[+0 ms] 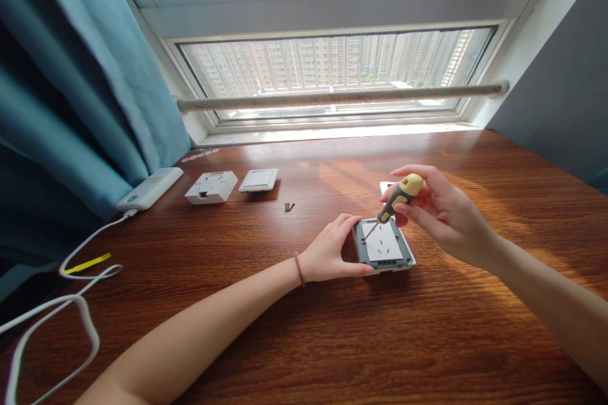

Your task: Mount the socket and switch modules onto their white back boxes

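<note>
On the wooden table lies a wall socket (384, 242) with a white face and a grey frame around it. My left hand (331, 252) grips its left side, thumb at the near edge and fingers at the far corner. Between the fingers of my right hand (439, 205) is a screwdriver (399, 198) with a yellow and grey handle, held tilted. Its tip meets the screw hole at the left of the socket's frame. Behind the right hand, a white piece (386, 186) shows only in part.
Several screws (289, 207) lie left of the socket. Farther left are a white switch panel (258, 180) and a white mounting box (211, 188). A white power bank (151, 190) with a white cable (90, 323) sits by the blue curtain (109, 63). A window rail (342, 97) runs behind the table.
</note>
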`<state>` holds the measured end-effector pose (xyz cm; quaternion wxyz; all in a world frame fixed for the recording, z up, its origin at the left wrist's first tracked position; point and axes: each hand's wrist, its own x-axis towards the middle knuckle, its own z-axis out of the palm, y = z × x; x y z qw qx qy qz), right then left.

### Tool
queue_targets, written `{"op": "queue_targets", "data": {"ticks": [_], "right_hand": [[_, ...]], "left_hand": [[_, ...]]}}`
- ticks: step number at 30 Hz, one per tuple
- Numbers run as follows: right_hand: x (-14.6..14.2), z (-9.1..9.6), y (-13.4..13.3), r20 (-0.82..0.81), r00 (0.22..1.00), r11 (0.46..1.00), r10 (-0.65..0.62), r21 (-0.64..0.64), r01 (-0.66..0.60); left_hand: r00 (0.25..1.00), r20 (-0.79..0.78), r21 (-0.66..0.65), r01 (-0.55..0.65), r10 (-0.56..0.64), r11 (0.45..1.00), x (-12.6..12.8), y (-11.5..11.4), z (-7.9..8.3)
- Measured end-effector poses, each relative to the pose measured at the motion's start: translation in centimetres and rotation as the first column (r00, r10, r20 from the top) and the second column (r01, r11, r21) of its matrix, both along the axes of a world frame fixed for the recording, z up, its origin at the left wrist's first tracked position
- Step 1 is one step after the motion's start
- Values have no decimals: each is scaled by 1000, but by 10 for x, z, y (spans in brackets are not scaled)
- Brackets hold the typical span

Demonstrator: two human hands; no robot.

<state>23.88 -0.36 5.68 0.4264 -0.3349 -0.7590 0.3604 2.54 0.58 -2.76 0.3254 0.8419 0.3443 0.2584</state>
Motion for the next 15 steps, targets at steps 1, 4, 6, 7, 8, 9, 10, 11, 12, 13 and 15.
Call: {"op": "queue_targets", "data": {"ticks": [1, 4, 6, 7, 8, 9, 10, 11, 12, 13, 15], "right_hand": [[0, 0, 0, -1, 1000, 1000, -1, 0, 1], [-1, -2, 0, -3, 1000, 999, -24, 20, 25], [0, -4, 0, 25, 996, 992, -84, 93, 82], [0, -6, 0, 49, 990, 980, -130, 154, 122], [0, -7, 0, 71, 980, 960, -185, 228, 165], [0, -9, -1, 89, 967, 933, -237, 300, 201], [0, -10, -2, 98, 956, 906, -277, 359, 226], [-1, -12, -3, 102, 949, 889, -298, 393, 237], [-2, -13, -4, 102, 949, 887, -300, 397, 238], [-3, -14, -4, 97, 955, 901, -280, 369, 227], [-5, -15, -5, 57, 980, 956, -190, 239, 171]], "left_hand": [[1000, 1, 5, 2, -2, 1000, 0, 0, 0], [1000, -11, 24, -1, 1, 1000, 1, -2, 1], [1000, -17, 35, -5, 6, 999, 1, -4, 3], [1000, -18, 39, -9, 9, 999, 2, -5, 3], [1000, -20, 42, -12, 13, 999, 2, -6, 4], [1000, -24, 43, -13, 14, 999, 2, -6, 5], [999, -29, 42, -14, 15, 999, 3, -7, 5], [999, -34, 43, -14, 15, 999, 3, -7, 6], [999, -37, 45, -13, 15, 999, 3, -7, 6], [999, -38, 48, -12, 14, 999, 3, -7, 6], [999, -32, 58, -14, 16, 998, 4, -7, 6]]}}
